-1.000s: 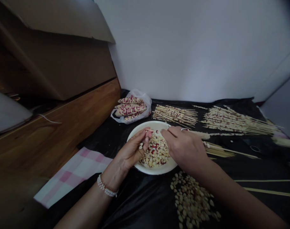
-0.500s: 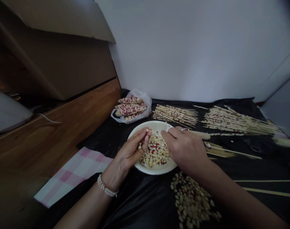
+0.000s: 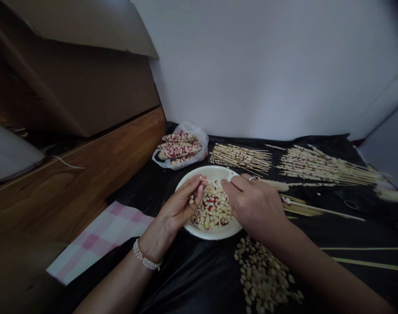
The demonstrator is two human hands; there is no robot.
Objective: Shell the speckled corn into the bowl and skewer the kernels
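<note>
Over a white bowl [image 3: 186, 176] of loose corn kernels [image 3: 215, 213], both of my hands work close together. My left hand [image 3: 182, 203] pinches a pale corn kernel [image 3: 200, 178] between thumb and fingertips, and another kernel [image 3: 191, 199] shows against its curled fingers. My right hand [image 3: 256, 198], with a ring on one finger, is closed around a thin wooden skewer [image 3: 209, 180]. The skewer's tip meets the kernel in my left fingers. A stick [image 3: 336, 211] extending to the right behind my right hand appears to be its other end. My right fingertips are partly hidden.
Behind the bowl lie corn cobs [image 3: 179, 150] in a plastic bag and kernel-threaded skewers in two bundles [image 3: 238, 157] [image 3: 310, 163]. Bare skewers [image 3: 300, 208] lie at right. More kernels [image 3: 264, 274] are spread on black plastic [image 3: 186, 279]. A checked cloth [image 3: 101, 237] and cardboard box [image 3: 87, 78] are at left.
The far end of the stick behind my right hand has shifted slightly right and down. Both hands stay almost in place, still holding the kernel and skewer.
</note>
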